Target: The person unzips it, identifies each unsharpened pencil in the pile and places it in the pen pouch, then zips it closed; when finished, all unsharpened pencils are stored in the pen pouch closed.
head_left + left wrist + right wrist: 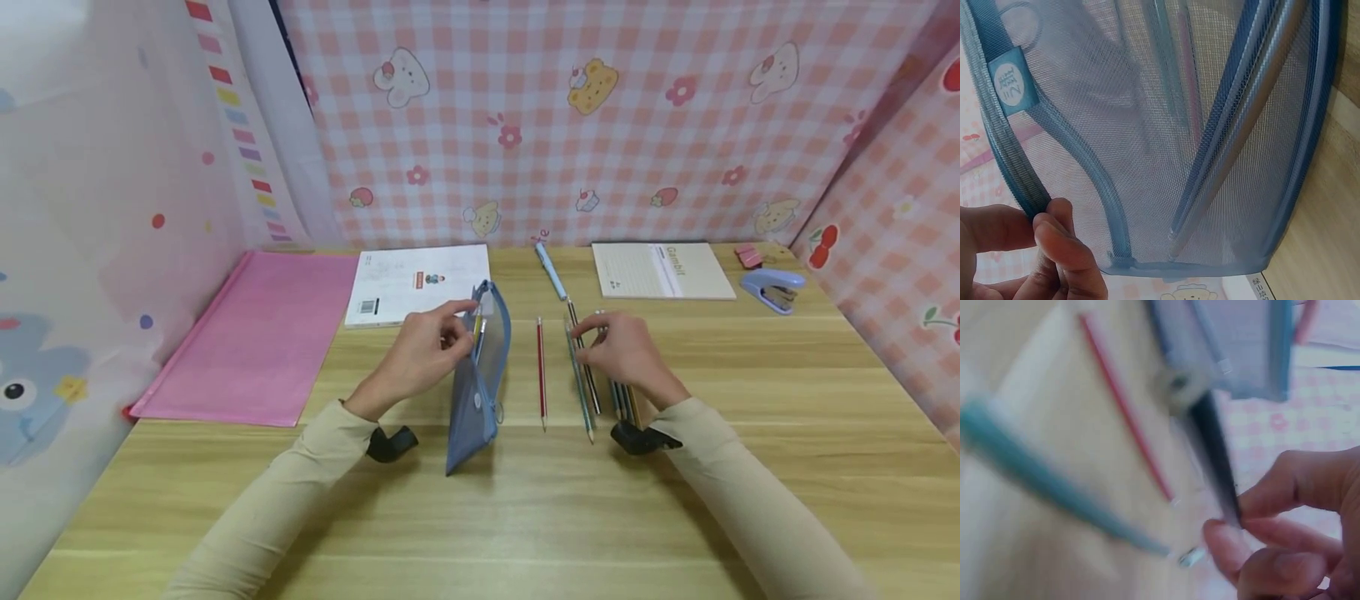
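My left hand pinches the zipped edge of a blue mesh pencil pouch, which stands upright with its mouth parted. Several pencils show through the mesh in the left wrist view. Between the thumb and fingers of my right hand is a dark striped pencil, pointing toward the camera in the right wrist view. A teal pencil lies close by on the table, and a red pencil lies between it and the pouch. More pencils lie partly hidden beneath my right hand.
A light blue pen lies toward the back. Behind the pouch is a white booklet, with a pink folder to its left. At back right are a notepad, a pink clip and a lilac stapler.
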The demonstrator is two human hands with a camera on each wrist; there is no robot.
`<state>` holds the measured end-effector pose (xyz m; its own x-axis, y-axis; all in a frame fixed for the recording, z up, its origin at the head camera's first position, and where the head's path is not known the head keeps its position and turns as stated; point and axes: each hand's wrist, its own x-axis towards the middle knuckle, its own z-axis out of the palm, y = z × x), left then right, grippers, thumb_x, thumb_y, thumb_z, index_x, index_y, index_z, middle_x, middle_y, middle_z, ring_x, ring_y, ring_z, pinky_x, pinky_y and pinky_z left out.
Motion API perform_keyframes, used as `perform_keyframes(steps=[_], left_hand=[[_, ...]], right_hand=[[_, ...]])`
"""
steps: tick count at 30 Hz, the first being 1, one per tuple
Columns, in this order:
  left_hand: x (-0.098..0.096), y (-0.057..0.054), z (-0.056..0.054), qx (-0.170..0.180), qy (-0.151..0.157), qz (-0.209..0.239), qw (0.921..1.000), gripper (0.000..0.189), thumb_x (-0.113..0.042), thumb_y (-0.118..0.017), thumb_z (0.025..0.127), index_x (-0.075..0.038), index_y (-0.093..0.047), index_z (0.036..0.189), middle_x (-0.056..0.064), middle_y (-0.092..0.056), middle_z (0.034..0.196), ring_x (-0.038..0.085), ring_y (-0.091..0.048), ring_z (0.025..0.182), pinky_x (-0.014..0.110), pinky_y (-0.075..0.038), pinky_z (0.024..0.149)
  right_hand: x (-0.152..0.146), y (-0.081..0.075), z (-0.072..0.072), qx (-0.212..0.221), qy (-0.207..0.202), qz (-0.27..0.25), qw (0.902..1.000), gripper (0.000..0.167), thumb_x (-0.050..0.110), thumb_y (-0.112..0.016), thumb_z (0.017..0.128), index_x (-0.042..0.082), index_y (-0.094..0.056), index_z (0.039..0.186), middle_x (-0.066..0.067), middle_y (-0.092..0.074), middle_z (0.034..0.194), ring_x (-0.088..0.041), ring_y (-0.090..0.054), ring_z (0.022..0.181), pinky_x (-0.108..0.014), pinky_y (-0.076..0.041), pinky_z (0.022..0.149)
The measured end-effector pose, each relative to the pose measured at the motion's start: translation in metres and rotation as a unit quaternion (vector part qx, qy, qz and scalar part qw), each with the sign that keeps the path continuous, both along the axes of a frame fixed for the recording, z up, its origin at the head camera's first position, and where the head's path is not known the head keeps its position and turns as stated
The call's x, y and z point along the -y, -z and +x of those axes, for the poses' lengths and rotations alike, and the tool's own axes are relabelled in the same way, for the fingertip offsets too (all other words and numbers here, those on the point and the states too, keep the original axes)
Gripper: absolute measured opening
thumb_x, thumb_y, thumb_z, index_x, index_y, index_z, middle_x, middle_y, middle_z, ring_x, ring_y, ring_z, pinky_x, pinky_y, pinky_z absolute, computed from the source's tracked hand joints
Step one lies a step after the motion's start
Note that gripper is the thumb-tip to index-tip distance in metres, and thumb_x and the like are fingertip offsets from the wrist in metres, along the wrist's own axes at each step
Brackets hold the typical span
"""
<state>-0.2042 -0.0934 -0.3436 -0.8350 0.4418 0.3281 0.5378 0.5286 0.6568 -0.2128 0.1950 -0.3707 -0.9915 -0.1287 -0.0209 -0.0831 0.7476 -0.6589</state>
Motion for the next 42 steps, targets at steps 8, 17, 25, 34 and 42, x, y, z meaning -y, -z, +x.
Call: perform_keyframes(steps=[8, 17, 25, 34, 42], left_hand=[[-0.003, -0.001, -0.002, -0.007, 0.004, 0.001, 1.0, 0.044, -0.003, -0.059, 0.091, 0.007, -0.058, 0.134, 0.006, -0.07, 0.074, 0.007, -0.059, 0.065, 0.019, -0.049, 0.065], [-0.004, -0.002, -0.001, 0.001, 0.007, -0.004, 1.0, 0.045, -0.003, -0.06, 0.092, 0.007, -0.056, 0.135, 0.007, -0.071, 0.076, 0.007, -0.057, 0.064, 0.019, -0.048, 0.062], [-0.005, 0.002, 0.001, -0.004, 0.008, -0.008, 0.9999, 0.043, -0.004, -0.061, 0.091, 0.005, -0.058, 0.134, 0.005, -0.069, 0.072, 0.006, -0.055, 0.063, 0.018, -0.046, 0.062], [-0.007, 0.004, 0.001, -0.008, 0.007, 0.0, 0.9999, 0.044, -0.004, -0.06, 0.091, 0.006, -0.058, 0.133, 0.006, -0.069, 0.072, 0.006, -0.054, 0.061, 0.018, -0.044, 0.06], [-0.008, 0.006, 0.002, -0.016, 0.001, 0.008, 0.9998, 0.044, -0.004, -0.059, 0.091, 0.006, -0.058, 0.134, 0.005, -0.069, 0.073, 0.005, -0.054, 0.061, 0.018, -0.044, 0.06]], right_hand=[[0.017, -0.026, 0.004, 0.017, -0.011, -0.177, 0.9841, 0.034, 0.007, -0.066, 0.084, 0.013, -0.072, 0.117, 0.001, -0.07, 0.071, -0.008, -0.043, 0.052, -0.023, -0.034, 0.049], [0.052, -0.034, 0.006, -0.007, -0.029, -0.362, 0.9315, 0.035, -0.003, -0.064, 0.084, 0.003, -0.068, 0.118, 0.008, -0.068, 0.065, -0.003, -0.034, 0.045, -0.02, -0.028, 0.046], [0.083, -0.024, 0.005, -0.062, 0.023, -0.38, 0.9226, 0.033, -0.001, -0.066, 0.085, 0.007, -0.07, 0.117, 0.009, -0.068, 0.066, -0.005, -0.041, 0.047, -0.021, -0.03, 0.046], [0.097, -0.009, 0.017, -0.137, 0.014, -0.255, 0.9571, 0.032, 0.002, -0.067, 0.081, 0.009, -0.074, 0.112, -0.014, -0.074, 0.076, -0.005, -0.05, 0.05, -0.021, -0.037, 0.048], [0.101, -0.009, 0.03, -0.142, -0.016, -0.161, 0.9766, 0.033, 0.003, -0.07, 0.079, 0.006, -0.072, 0.112, -0.008, -0.073, 0.07, -0.01, -0.048, 0.049, -0.021, -0.034, 0.046]])
